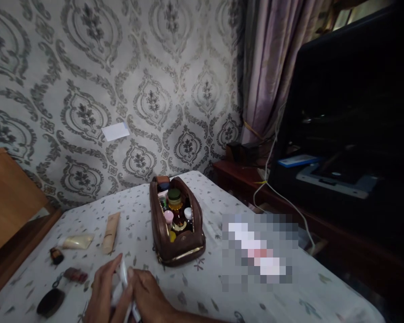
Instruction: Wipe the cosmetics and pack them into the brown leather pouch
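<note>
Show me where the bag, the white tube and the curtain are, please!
Bag (157,229): head view, on its brown wall at the picture's left.
White tube (124,272): head view, on its upper part.
Curtain (267,67): head view, on its folds, about mid-height.

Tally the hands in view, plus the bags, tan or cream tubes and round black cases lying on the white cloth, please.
Hands: 2, left hand and right hand, at a white item
Bags: 1, brown bag
Tubes: 2, tan tube and cream tube
Round black cases: 1, black case
Total: 6
</note>
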`<state>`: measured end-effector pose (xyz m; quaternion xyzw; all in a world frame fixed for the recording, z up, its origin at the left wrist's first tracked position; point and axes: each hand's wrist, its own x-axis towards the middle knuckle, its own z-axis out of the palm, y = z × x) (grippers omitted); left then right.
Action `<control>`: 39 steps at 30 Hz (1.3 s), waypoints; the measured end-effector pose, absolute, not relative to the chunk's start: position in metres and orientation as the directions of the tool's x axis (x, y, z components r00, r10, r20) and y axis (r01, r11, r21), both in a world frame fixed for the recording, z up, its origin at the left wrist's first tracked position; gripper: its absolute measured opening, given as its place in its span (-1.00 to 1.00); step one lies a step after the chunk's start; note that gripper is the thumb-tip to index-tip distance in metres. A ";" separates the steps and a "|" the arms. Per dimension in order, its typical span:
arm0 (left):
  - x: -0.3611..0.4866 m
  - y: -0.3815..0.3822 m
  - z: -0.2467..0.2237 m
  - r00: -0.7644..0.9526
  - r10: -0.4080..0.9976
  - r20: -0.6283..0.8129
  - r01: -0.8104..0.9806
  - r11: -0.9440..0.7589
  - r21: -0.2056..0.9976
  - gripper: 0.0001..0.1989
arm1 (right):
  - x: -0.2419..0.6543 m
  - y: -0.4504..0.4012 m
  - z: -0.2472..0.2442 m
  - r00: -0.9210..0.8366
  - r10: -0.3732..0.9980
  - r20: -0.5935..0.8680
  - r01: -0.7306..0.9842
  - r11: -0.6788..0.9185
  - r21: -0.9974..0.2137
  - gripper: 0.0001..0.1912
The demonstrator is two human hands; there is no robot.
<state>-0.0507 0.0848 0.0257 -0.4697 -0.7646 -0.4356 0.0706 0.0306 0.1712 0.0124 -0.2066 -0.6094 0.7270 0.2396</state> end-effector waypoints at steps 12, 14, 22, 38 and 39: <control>-0.077 0.118 0.058 -0.598 0.792 0.119 0.377 0.147 0.915 -0.56 | 0.050 0.177 0.007 -0.925 0.381 0.012 -0.062 -0.118 -0.991 -0.20; -0.074 0.121 0.056 -0.663 0.746 0.065 0.214 0.106 0.971 -0.56 | 0.049 0.180 0.010 -0.917 0.398 0.029 -0.083 -0.120 -0.989 -0.23; -0.049 0.121 0.036 -0.708 0.701 0.081 0.085 -0.029 0.996 -0.54 | 0.047 0.178 0.015 -0.846 0.530 0.056 -0.106 -0.064 -0.992 -0.27; -0.061 0.114 0.034 -0.727 0.677 0.117 0.130 -0.031 0.991 -0.58 | 0.048 0.179 0.006 -0.899 0.435 -0.047 -0.075 -0.260 -0.963 -0.41; -0.060 0.114 0.034 -0.730 0.682 0.049 0.013 -0.057 0.998 -0.56 | 0.048 0.180 0.006 -0.902 0.430 -0.041 -0.082 -0.262 -0.962 -0.43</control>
